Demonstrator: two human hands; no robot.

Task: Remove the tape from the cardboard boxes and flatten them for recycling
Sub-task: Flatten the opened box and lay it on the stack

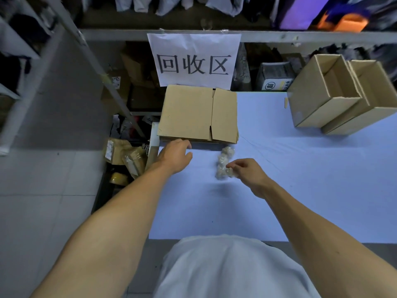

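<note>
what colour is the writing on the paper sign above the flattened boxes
Black characters on a white paper sign, seen in the head view, the only one.

Flattened boxes (198, 114) stacked, crumpled tape (224, 163), open boxes (343, 93)

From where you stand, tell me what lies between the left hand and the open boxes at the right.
The left hand rests by the flattened stack. Toward the open boxes, the tape wad and the right hand pinching it lie just off the path; beyond them only bare table.
</note>
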